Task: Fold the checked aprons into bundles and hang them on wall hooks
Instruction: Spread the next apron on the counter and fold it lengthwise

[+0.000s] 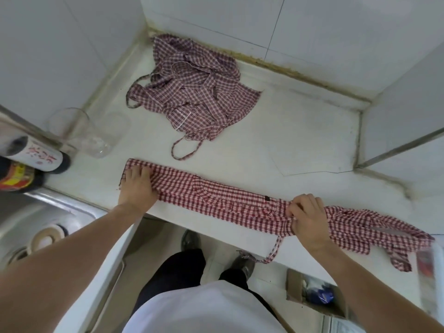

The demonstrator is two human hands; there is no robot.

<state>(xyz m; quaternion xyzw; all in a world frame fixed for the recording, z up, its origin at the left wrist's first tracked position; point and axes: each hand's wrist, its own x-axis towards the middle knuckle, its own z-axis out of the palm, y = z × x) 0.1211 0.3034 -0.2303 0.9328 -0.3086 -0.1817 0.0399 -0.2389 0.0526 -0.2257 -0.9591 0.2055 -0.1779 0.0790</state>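
Two checked aprons lie on the white counter (300, 131). One, the folded apron (216, 200), stretches as a long strip along the front edge; its right end bunches loosely and a strap dangles over the edge. The left hand (138, 186) presses flat on the strip's left end, fingers straight. The right hand (306, 217) pinches gathered cloth with curled fingers. Farther back, the crumpled apron (192, 92) sits in the tiled corner, its shape lost in folds. At left, a dark bottle (33, 155) shows red characters on a white label, too blurred to read, beside a clear glass (79, 133). Part of a steel sink (48, 212) is cut off.
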